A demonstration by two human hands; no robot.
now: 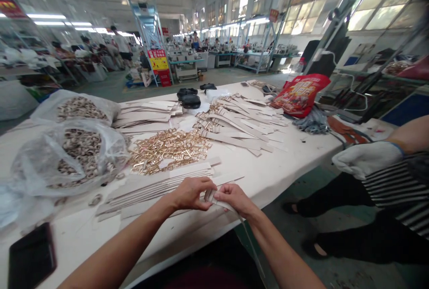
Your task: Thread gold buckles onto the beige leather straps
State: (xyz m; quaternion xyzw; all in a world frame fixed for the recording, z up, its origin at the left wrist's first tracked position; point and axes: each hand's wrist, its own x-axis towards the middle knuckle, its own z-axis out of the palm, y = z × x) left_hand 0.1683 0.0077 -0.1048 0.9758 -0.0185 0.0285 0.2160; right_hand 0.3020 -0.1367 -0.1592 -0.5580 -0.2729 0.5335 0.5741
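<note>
Both bare forearms reach in from below, meeting at the near edge of the white surface (288,164). Left hand (191,194) and right hand (234,198) are curled nearly closed, fingertips pinched together on one pale strap (210,196); its tail seems to hang off the edge. Flat beige strap stacks (157,186) lie just beyond, then a glinting heap of gold buckles (167,148).

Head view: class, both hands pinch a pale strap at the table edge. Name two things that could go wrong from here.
1. The strap trails off the table edge below the right hand; it may snag or slip.
2. The left hand works near the gold buckles; a sweep might scatter them.
</note>
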